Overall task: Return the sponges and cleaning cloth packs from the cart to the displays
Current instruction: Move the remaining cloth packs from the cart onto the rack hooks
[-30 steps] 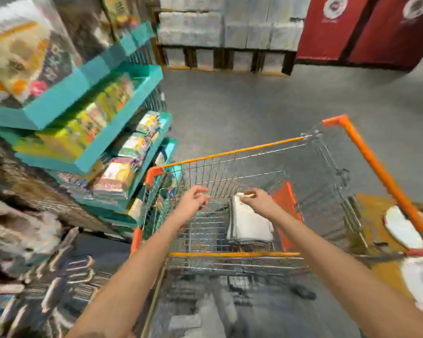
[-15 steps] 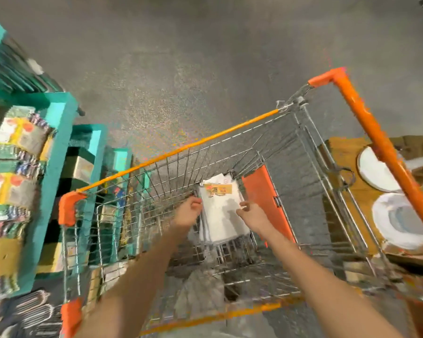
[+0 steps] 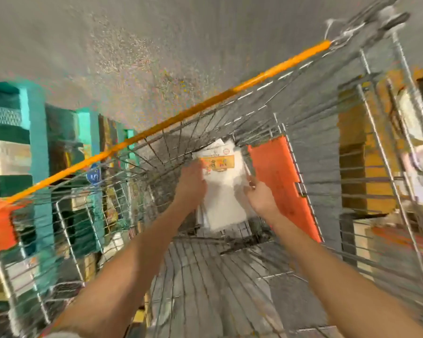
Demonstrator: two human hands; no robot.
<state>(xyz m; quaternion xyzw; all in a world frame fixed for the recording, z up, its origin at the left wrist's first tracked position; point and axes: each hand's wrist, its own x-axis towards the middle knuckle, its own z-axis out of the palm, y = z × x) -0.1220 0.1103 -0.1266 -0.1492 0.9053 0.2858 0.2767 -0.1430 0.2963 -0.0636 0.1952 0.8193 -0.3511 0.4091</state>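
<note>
A stack of white cleaning cloth packs (image 3: pixel 226 191) with an orange label lies deep in the wire cart (image 3: pixel 291 118). Both my arms reach down into the cart. My left hand (image 3: pixel 191 184) grips the stack's left edge, just below the label. On the opposite edge my right hand (image 3: pixel 260 198) holds the packs, its fingers curled against them. The picture is blurred by motion, so the fingertips are hard to make out.
An orange plastic flap (image 3: pixel 281 181) stands in the cart just right of the packs. Teal display shelves (image 3: pixel 37 147) with packaged goods run along the left. A wooden stand with white dishes (image 3: pixel 410 113) is at the right. Grey floor (image 3: pixel 132 45) lies ahead.
The view has tipped down into the cart. Both hands have gone deeper and closed on the sides of the cloth packs, which one second ago only my right hand touched.
</note>
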